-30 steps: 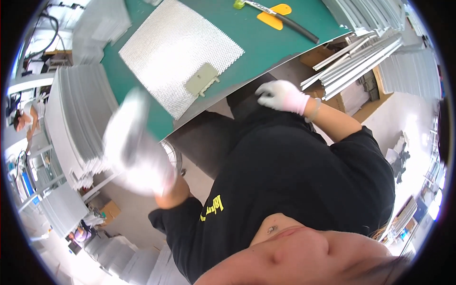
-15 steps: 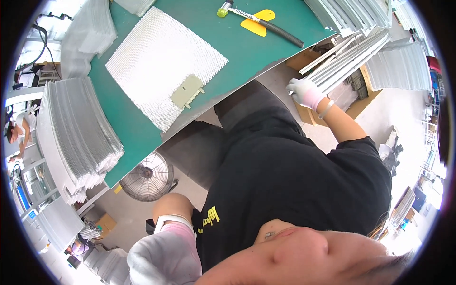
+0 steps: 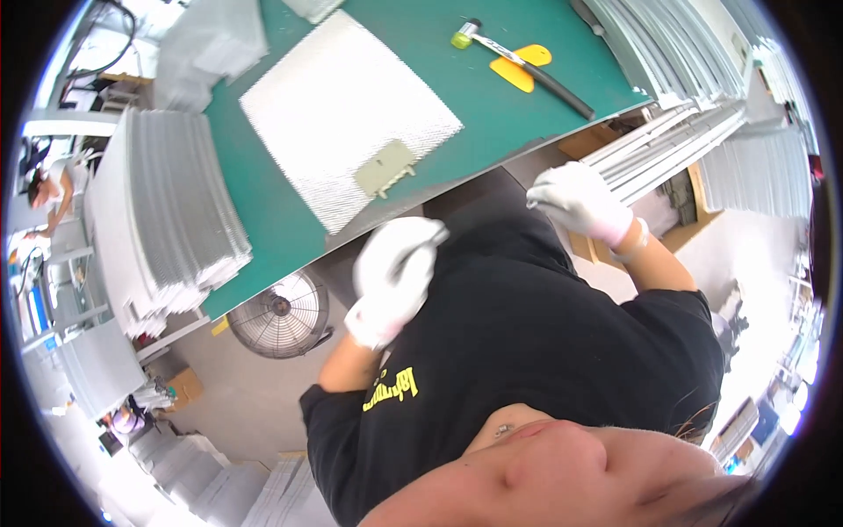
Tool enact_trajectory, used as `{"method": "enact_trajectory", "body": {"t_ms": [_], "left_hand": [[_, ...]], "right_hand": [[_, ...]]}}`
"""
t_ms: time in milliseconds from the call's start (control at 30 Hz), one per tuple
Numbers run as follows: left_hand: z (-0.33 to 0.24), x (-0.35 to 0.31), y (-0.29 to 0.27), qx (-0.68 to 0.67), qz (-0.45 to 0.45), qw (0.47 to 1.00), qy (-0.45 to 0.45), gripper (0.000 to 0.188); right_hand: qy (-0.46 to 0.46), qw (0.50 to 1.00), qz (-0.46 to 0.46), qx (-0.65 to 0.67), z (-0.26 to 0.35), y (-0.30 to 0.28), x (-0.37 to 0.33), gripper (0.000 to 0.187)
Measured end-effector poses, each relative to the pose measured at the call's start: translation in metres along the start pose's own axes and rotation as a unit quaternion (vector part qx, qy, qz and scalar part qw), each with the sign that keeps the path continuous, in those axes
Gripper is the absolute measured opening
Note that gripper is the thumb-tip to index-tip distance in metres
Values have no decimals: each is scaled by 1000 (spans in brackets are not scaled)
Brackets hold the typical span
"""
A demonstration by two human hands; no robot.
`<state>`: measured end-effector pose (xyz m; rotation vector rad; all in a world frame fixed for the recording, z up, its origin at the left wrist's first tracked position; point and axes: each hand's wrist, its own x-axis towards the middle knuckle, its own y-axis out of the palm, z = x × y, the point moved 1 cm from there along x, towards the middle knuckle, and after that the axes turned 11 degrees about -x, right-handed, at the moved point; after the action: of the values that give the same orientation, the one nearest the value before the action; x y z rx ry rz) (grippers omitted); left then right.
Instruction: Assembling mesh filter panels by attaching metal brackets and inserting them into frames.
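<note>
My left hand (image 3: pixel 395 279), in a white glove, is raised before my body at the table's near edge. Its fingers are loosely bent, the thumb stands apart, and nothing shows between them. My right hand (image 3: pixel 581 204), gloved too, is beside the near ends of a bundle of long white strips (image 3: pixel 663 154). Its fingers are curled closed; what they hold, if anything, is hidden. On the green table (image 3: pixel 421 79) lies a white ridged mesh panel (image 3: pixel 342 105). A flat grey-green toothed piece (image 3: pixel 385 169) rests on the panel's near corner.
A mallet (image 3: pixel 527 66) lies across a yellow scraper (image 3: pixel 520 72) on the table. Stacks of ridged panels stand at the left (image 3: pixel 180 202) and far right (image 3: pixel 672 53). A floor fan (image 3: pixel 279 312) is below the table's left edge. Another person (image 3: pixel 60 189) works at far left.
My left hand has risen from the lower left to the table edge. My right hand has shifted slightly inward and down, off the strips' ends. The whole view has shifted a little.
</note>
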<state>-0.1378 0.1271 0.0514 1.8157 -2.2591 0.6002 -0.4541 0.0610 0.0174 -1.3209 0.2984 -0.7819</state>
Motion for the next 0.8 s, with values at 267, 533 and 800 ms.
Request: {"method": "enact_trajectory", "body": {"t_ms": [267,533,800], "left_hand": [[56,20,80,-223,11,972,-80,29],[13,-5,-30,-355,-161,907,161,39],[-4,-35,-14,-337,-211,911,106,73]], "right_hand": [[-212,976,-20,41,115,-31,107,24],[243,478,-210,818,11,69,-18,57],[253,462,-293,798,-3,35,-35,30]]}}
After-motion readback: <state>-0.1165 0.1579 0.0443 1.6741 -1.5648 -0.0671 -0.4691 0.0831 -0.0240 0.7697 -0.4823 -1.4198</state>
